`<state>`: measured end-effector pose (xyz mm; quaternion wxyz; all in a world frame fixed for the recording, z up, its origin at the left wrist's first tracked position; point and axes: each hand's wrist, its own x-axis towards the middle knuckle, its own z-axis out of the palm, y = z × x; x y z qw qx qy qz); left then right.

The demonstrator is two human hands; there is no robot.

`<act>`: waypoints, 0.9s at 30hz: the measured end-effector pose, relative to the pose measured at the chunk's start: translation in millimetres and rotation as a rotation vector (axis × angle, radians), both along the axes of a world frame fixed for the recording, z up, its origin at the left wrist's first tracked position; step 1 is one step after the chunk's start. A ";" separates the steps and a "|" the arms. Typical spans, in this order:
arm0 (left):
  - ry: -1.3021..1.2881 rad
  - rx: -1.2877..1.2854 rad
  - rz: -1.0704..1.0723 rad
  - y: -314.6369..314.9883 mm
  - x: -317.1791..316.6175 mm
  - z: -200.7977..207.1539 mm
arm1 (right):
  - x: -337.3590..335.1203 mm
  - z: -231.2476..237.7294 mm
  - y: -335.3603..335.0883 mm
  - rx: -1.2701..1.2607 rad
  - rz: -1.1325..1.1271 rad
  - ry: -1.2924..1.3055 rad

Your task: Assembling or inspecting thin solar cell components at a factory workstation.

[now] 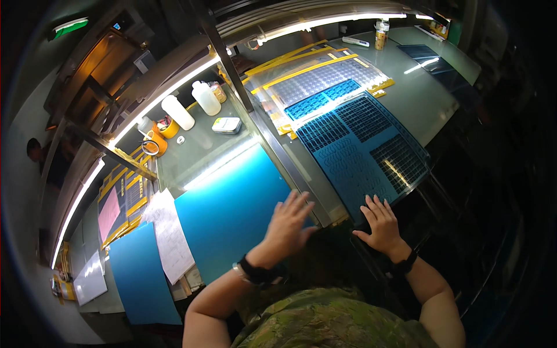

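My left hand [288,223] is held over the right edge of a plain blue sheet [232,200], its fingers spread and nothing in it. I cannot tell whether it touches the sheet. To its right, my right hand [380,225] lies with outstretched fingers at the near edge of a patterned blue panel [354,156]. This panel carries dark grid blocks and wavy lines, and its far end reaches under or against clear film sheets [328,72] edged with yellow tape. A metal post and strip divide the two work surfaces.
White bottles [177,112], orange tape rolls [155,142] and a small box [226,125] stand behind the plain sheet. White paper [168,232] and another blue sheet [142,275] lie to the left. A dark glossy sheet [438,69] and a spray can [380,36] are at far right.
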<state>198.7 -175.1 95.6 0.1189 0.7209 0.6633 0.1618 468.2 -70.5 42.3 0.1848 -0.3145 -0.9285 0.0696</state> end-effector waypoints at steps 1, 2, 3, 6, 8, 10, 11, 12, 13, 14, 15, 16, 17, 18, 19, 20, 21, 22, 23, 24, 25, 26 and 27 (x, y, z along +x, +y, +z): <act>0.008 -0.045 -0.023 5.9 14.3 -6.5 | -1.4 1.7 0.1 0.017 0.001 -0.006; 0.007 -0.034 -0.029 13.1 26.6 -11.2 | -0.6 0.9 0.6 0.032 -0.006 0.004; 0.005 -0.065 -0.031 19.0 37.0 -14.8 | -1.1 0.1 1.2 0.045 -0.010 0.005; -0.011 -0.069 -0.045 30.9 56.5 -25.3 | 0.2 -2.4 0.0 0.027 -0.018 0.001; -0.016 -0.049 -0.045 34.1 61.1 -27.0 | 3.0 0.6 -1.2 0.007 -0.015 0.009; 0.012 -0.049 -0.042 31.4 61.8 -30.2 | 7.1 8.7 3.5 -0.142 0.001 0.106; 0.040 -0.059 -0.035 29.0 60.7 -31.8 | 11.8 5.4 9.2 -0.215 -0.082 0.313; 0.040 -0.062 -0.004 26.0 59.0 -33.9 | 17.3 6.9 16.1 -0.136 -0.209 0.414; 0.021 -0.047 -0.021 22.9 60.8 -35.7 | 29.5 -7.3 28.3 -0.096 -0.359 0.594; 0.005 -0.035 -0.025 18.3 63.7 -37.5 | 44.4 -20.1 39.4 -0.416 -0.630 0.765; -0.017 -0.022 -0.051 21.2 70.0 -35.4 | 75.5 -58.4 61.7 -0.453 -0.663 0.954; -0.032 0.019 -0.059 18.8 74.0 -39.9 | 79.7 -58.1 72.6 -0.837 -0.917 1.029; -0.059 0.013 -0.083 18.5 79.2 -38.6 | 84.9 -60.0 80.0 -1.049 -0.921 1.159; -0.090 0.002 -0.114 17.6 84.2 -42.3 | 87.8 -65.1 91.4 -1.197 -0.925 1.216; -0.119 -0.005 -0.141 14.1 90.5 -50.4 | 82.8 -68.1 99.6 -1.230 -0.733 1.190; -0.132 -0.021 -0.160 9.5 97.9 -58.2 | 88.9 -77.5 111.2 -1.163 -0.749 1.034; -0.142 -0.028 -0.190 3.8 104.9 -62.9 | 86.0 -83.4 115.4 -1.157 -0.660 1.083; -0.152 -0.047 -0.206 -4.1 112.3 -67.8 | 91.0 -90.4 123.8 -1.170 -0.683 1.045; -0.161 -0.060 -0.227 -10.4 118.9 -73.7 | 93.8 -94.6 129.8 -1.175 -0.705 1.011; -0.165 -0.080 -0.253 -15.8 123.8 -80.8 | 91.3 -94.3 129.4 -1.200 -0.719 1.030; -0.168 -0.091 -0.282 -22.3 128.8 -87.9 | 82.5 -80.6 125.2 -1.215 -0.730 1.052; -0.203 -0.077 -0.277 -29.0 134.5 -97.1 | 73.1 -67.7 116.5 -1.157 -0.745 1.052; -0.216 -0.084 -0.307 -31.4 134.0 -91.3 | 75.7 -62.0 112.3 -1.168 -0.754 1.055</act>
